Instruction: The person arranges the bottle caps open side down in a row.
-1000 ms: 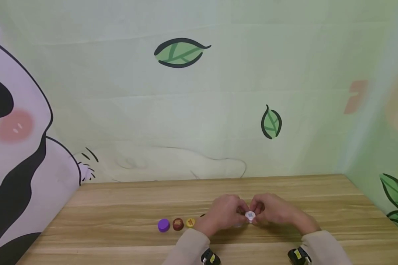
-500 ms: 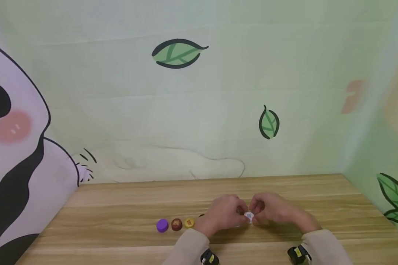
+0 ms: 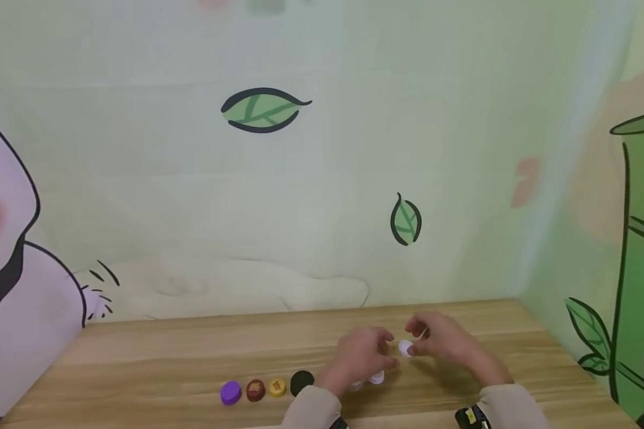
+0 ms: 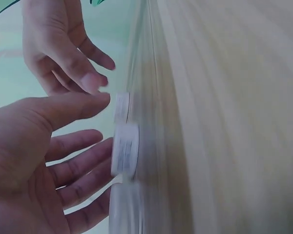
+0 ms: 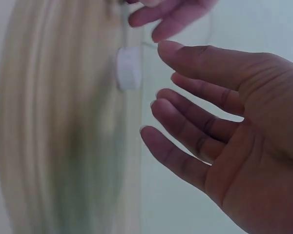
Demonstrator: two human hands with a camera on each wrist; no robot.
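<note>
A white bottle cap lies on the table between my two hands, the right end of a row of caps. My left hand hovers just left of it with loose fingers, holding nothing. Its thumb is close over a second white cap, with a clear cap beside that one. My right hand is at the right side of the end cap, thumb tip overlapping it in the head view. From the right wrist, its fingers appear spread and apart from the white cap.
Leftward the row continues with a black cap, a yellow cap, a dark red cap and a purple cap. The wooden table meets a printed wall cloth at its back edge.
Both hands have let go of the white cap and drawn apart; it now rests on the table. The head view has shifted, and the black cap has come out from behind the left arm.
</note>
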